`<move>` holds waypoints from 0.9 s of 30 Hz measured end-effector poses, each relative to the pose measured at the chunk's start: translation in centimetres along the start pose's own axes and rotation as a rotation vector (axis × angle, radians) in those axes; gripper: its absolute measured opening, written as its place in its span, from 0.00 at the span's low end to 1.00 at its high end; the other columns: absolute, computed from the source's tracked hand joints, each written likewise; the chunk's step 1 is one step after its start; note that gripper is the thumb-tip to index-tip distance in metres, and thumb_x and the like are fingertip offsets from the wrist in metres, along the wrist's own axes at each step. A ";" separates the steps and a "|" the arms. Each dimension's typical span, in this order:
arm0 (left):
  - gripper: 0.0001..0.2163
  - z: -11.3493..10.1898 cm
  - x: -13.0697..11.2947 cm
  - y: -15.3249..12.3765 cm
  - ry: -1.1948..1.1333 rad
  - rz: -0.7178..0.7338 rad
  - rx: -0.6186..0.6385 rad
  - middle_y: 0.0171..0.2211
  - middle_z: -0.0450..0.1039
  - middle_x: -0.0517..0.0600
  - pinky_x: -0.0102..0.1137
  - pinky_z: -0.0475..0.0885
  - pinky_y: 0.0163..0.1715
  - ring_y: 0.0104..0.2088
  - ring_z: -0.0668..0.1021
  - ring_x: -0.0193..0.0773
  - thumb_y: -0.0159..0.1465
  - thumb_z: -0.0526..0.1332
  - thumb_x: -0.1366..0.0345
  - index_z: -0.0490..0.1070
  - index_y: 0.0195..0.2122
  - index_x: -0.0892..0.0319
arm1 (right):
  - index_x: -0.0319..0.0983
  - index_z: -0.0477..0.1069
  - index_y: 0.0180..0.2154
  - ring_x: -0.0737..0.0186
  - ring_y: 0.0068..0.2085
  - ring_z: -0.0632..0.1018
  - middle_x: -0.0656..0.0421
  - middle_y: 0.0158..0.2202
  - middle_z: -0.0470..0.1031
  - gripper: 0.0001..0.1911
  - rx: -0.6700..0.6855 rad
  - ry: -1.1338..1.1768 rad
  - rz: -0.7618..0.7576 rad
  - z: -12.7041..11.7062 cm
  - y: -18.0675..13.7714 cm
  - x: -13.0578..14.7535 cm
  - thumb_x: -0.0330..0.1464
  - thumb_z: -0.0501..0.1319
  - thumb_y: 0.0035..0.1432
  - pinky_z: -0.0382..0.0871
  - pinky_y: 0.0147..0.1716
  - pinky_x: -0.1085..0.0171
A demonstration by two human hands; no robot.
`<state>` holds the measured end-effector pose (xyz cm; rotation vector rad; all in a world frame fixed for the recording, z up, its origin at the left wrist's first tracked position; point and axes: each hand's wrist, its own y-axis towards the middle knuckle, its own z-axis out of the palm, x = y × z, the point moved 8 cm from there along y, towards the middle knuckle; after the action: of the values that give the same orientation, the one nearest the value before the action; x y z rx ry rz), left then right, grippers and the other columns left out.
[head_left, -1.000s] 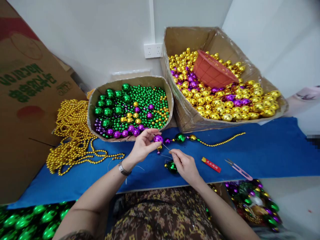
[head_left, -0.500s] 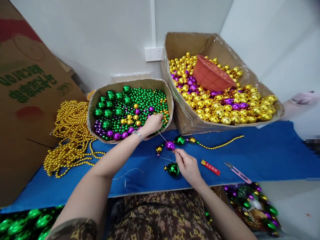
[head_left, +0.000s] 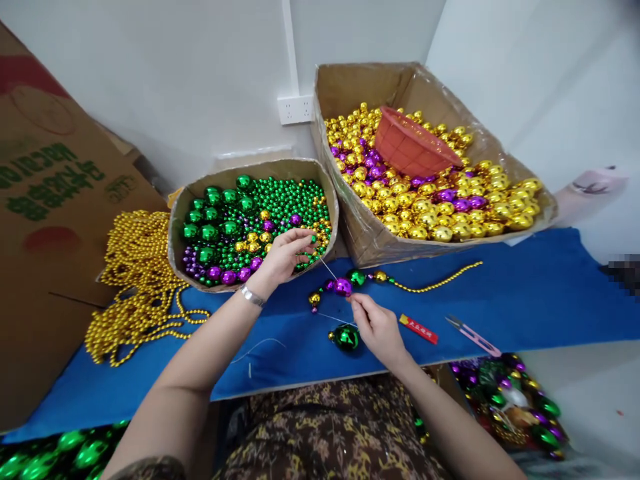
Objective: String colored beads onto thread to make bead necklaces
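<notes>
My left hand (head_left: 285, 253) reaches over the near rim of the smaller cardboard box (head_left: 176, 220) of green, purple and gold beads, fingers pinched on a small green bead (head_left: 313, 238). A thin needle (head_left: 327, 268) runs from there down to the bead strand. My right hand (head_left: 376, 327) is closed in a pinch on the thread just below the purple ball (head_left: 343, 287) of the strand, which continues through a green ball (head_left: 357, 277) and a gold ball into a chain of small gold beads (head_left: 440, 282). A loose green ball (head_left: 345, 337) lies beside my right hand.
A big box (head_left: 380, 250) of gold and purple balls holds an orange basket (head_left: 413, 143). A pile of gold bead chains (head_left: 140, 280) lies left on the blue cloth (head_left: 525, 293). A red lighter (head_left: 419, 329) and pink snips (head_left: 473, 337) lie to the right. Bags of beads sit below the table edge.
My left hand went from the purple ball up into the smaller box and now pinches a small green bead. The purple ball slid down the strand. My right hand stayed near the thread.
</notes>
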<state>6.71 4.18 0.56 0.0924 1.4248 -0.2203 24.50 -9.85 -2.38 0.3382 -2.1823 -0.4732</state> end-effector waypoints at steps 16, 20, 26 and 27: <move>0.12 -0.7 2.2 -4.8 -0.365 -0.144 -0.030 0.31 0.77 0.50 0.24 0.70 0.25 0.29 0.78 0.33 0.53 0.70 0.65 0.72 0.36 0.60 | 0.40 0.72 0.42 0.61 0.37 0.82 0.57 0.37 0.81 0.11 0.023 -0.002 -0.068 0.7 0.2 1.5 0.31 0.51 0.66 0.75 0.39 0.66; 0.13 -0.8 2.2 -4.9 -0.371 -0.110 -0.005 0.32 0.77 0.49 0.24 0.71 0.26 0.31 0.79 0.33 0.53 0.71 0.67 0.74 0.38 0.59 | 0.40 0.71 0.42 0.61 0.37 0.82 0.56 0.37 0.81 0.11 0.018 0.002 -0.069 0.6 0.2 1.5 0.31 0.51 0.66 0.75 0.40 0.66; 0.13 -0.7 2.1 -5.1 -0.396 -0.083 0.045 0.33 0.76 0.50 0.24 0.72 0.27 0.32 0.78 0.33 0.56 0.69 0.67 0.76 0.42 0.58 | 0.40 0.71 0.43 0.61 0.37 0.82 0.56 0.37 0.81 0.11 0.018 -0.007 -0.077 0.5 0.2 1.4 0.32 0.50 0.67 0.75 0.40 0.65; 0.13 -0.7 2.1 -5.1 -0.400 -0.083 0.052 0.33 0.76 0.50 0.24 0.72 0.27 0.32 0.78 0.33 0.56 0.69 0.67 0.76 0.43 0.58 | 0.40 0.71 0.43 0.61 0.37 0.82 0.56 0.37 0.81 0.11 0.019 -0.009 -0.076 0.6 0.2 1.4 0.32 0.50 0.67 0.75 0.40 0.65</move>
<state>5.29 -0.87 -1.24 0.0291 1.0260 -0.3256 23.23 -10.12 -1.67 0.4313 -2.1900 -0.4974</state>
